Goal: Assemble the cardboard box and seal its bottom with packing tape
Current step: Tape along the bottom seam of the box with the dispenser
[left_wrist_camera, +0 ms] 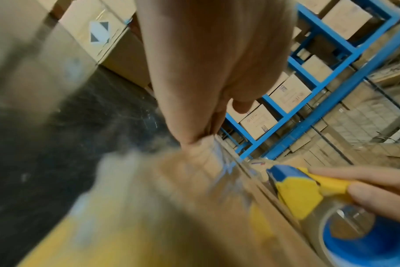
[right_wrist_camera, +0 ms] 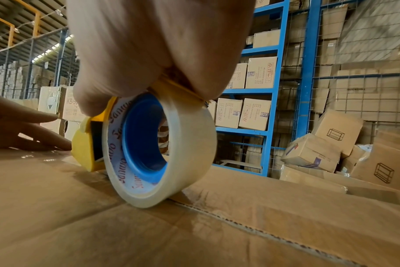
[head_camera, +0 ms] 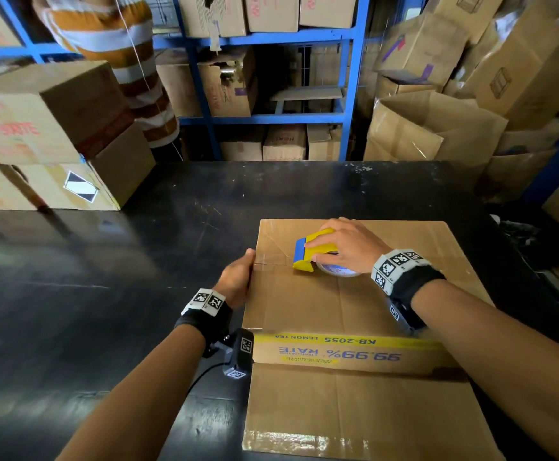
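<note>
A brown cardboard box (head_camera: pixel 304 304) stands on the black table (head_camera: pixel 121 277) with its closed flaps facing up. A seam runs left to right across them. My right hand (head_camera: pixel 344 247) grips a yellow and blue tape dispenser (head_camera: pixel 311 249) with a clear tape roll (right_wrist_camera: pixel 158 150). The roll rests on the seam near the box's left end. My left hand (head_camera: pixel 236 281) presses against the box's left edge at the seam, thumb on top and fingers straight. Shiny clear tape lies on the cardboard between the hand and the dispenser. The left wrist view shows the dispenser (left_wrist_camera: pixel 304 189) close to that hand (left_wrist_camera: pixel 206 63).
Stacked cartons (head_camera: pixel 55 134) sit on the table's far left corner. Blue shelving (head_camera: pixel 271 121) with boxes stands behind the table. A person in orange and white stripes (head_camera: pixel 121 61) stands at the back left. Loose cartons (head_camera: pixel 454 111) are piled at the right.
</note>
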